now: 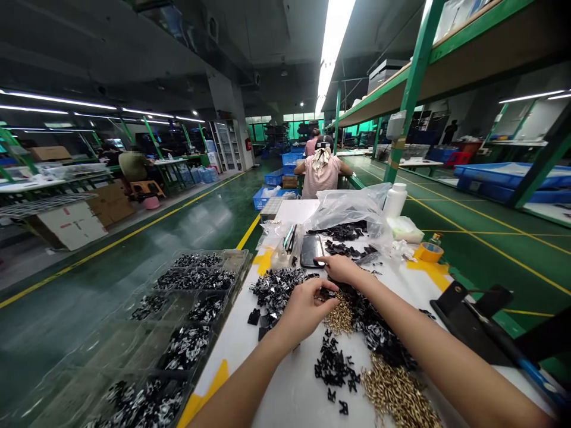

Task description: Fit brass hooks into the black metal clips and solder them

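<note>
My left hand [306, 306] hovers over the white worktable [289, 386], fingers pinched on a small black part near a heap of black-and-silver clips [276, 288]. My right hand [341, 268] reaches further forward, index finger stretched out and touching the screen of a dark phone [311, 249]. Between and below the hands lie a pile of small brass pieces [341, 315], black plastic parts [334, 365] and more brass pieces [397, 392].
Clear compartment trays [187, 321] of finished black-and-silver parts sit left of the table. A plastic bag [352, 211] with black parts, a white bottle [395, 199] and a tape roll [430, 252] stand behind. A seated person [321, 169] works further ahead. A black fixture [473, 315] is at right.
</note>
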The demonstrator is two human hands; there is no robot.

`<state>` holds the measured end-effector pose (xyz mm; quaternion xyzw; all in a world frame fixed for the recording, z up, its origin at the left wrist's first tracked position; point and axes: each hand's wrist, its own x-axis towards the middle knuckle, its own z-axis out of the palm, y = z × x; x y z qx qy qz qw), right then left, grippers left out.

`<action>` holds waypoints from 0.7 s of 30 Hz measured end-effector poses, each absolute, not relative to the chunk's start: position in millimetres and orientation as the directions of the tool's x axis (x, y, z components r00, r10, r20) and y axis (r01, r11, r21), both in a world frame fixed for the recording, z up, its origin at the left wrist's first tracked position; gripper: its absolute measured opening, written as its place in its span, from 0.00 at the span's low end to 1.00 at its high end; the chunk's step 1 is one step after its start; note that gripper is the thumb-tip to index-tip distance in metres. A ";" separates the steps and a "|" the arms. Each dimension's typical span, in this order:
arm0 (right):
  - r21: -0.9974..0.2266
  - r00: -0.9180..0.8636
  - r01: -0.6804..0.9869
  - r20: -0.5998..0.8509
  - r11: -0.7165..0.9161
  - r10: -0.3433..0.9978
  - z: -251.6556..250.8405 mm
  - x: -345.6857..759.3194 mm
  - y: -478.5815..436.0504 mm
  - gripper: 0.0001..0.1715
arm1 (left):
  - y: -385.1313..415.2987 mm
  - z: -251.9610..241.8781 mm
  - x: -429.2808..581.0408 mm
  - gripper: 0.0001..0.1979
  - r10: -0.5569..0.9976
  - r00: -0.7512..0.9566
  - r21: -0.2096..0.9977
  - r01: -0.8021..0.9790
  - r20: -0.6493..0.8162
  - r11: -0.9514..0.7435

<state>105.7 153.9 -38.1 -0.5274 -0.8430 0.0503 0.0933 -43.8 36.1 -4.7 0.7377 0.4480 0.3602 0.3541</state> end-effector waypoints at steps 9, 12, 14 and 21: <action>-0.317 -0.410 0.838 0.171 0.444 0.896 -22.5 115.2 135.2 0.17 | 43.9 -12.6 -47.0 0.17 0.956 0.227 0.903 0.343 0.186 -0.257; -0.379 -0.435 0.794 0.191 0.475 0.880 -21.3 112.7 128.0 0.15 | 48.8 -14.8 -46.9 0.17 0.961 0.207 0.911 0.333 0.183 -0.245; -0.399 -0.459 0.766 0.209 0.504 0.863 -18.0 109.0 123.8 0.14 | 53.1 -15.3 -47.0 0.16 0.961 0.198 0.916 0.314 0.194 -0.249; -0.399 -0.577 0.670 0.251 0.626 0.777 1.5 101.3 112.2 0.09 | 69.1 -18.5 -54.2 0.14 0.976 0.128 0.926 0.315 0.174 -0.206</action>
